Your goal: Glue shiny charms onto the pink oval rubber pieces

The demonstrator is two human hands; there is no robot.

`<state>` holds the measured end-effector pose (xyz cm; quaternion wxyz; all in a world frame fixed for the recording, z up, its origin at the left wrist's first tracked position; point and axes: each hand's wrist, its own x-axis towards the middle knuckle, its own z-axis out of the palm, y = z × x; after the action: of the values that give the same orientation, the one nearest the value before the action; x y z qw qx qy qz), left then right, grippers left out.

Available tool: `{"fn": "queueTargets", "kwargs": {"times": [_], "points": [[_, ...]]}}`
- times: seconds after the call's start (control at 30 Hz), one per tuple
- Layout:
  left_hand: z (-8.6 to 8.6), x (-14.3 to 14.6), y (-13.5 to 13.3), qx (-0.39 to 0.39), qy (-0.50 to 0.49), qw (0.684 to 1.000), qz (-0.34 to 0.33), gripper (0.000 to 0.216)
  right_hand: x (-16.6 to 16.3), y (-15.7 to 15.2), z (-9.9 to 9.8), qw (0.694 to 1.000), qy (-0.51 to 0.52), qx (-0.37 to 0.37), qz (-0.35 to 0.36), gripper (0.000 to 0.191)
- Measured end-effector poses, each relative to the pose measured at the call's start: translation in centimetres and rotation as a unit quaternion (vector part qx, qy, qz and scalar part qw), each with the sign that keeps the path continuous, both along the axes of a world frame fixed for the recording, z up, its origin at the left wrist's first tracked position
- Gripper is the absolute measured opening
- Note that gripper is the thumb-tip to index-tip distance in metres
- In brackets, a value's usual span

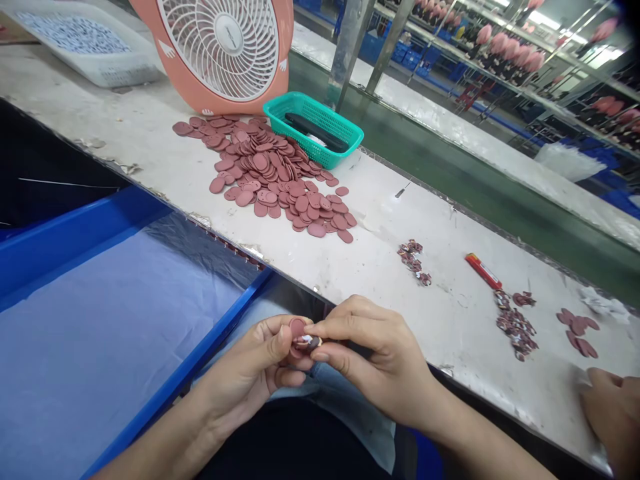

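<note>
Pale worktop (370, 267), dark object (315, 129) in green basket (327, 159); both hands (263, 360) (383, 353) pinched on reddish piece (297, 327).

Between left hand (250, 363) and right hand (375, 360), short of the worktop (370, 267) edge: held disc (297, 327). Left of hands, below worktop: bin (75, 241), liner (125, 300) inside. Ahead, slightly left, on worktop: disc heap (280, 170). Behind heap: fan (229, 35); at heap's far right side, basket (333, 160) with long object (305, 125) inside. Farther left: tub (117, 75) with small pieces (75, 33). Ahead-right: thin tool (401, 193) far off; nearer, small cluster (415, 261). Farther right: packet (483, 271), just beside larger cluster (517, 327); then loose discs (579, 330), crumpled sheet (606, 305) behind; far right, another person's hand (613, 410).
</note>
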<state>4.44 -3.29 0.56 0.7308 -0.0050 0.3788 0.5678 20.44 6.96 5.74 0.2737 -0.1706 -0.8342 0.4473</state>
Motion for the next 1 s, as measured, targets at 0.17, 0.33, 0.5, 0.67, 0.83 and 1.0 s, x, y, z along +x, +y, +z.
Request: {"fn": "queueTargets", "kwargs": {"times": [0.17, 0.33, 0.5, 0.67, 0.83, 1.0], "points": [[0.0, 0.0, -0.1, -0.005, -0.009, 1.000, 0.010, 0.036, -0.5, -0.1, -0.2, 1.000, 0.020, -0.007, 0.001, 0.012], [0.1, -0.2, -0.2, -0.014, -0.015, 1.000, 0.015, 0.036, -0.7, -0.3, -0.5, 1.000, 0.023, 0.019, 0.003, 0.011], [0.0, -0.4, -0.3, -0.037, -0.003, 0.999, 0.022, 0.039, -1.1, -0.2, -0.9, 1.000, 0.012, 0.004, 0.005, 0.010], [-0.5, -1.1, -0.8, -0.027, 0.013, 1.000, -0.001, 0.040, -1.5, 0.1, -0.8, 0.999, -0.014, -0.023, 0.029, 0.008], [-1.3, -2.3, -0.9, 0.014, 0.033, 0.999, -0.029, 0.065, -2.0, -0.1, -1.4, 1.000, 0.006, -0.012, 0.011, 0.016], [-1.7, -2.5, -0.9, -0.044, 0.191, 0.968, 0.160, 0.047, -3.6, -1.0, -3.5, 0.965, 0.041, 0.225, -0.125, 0.019]]}}
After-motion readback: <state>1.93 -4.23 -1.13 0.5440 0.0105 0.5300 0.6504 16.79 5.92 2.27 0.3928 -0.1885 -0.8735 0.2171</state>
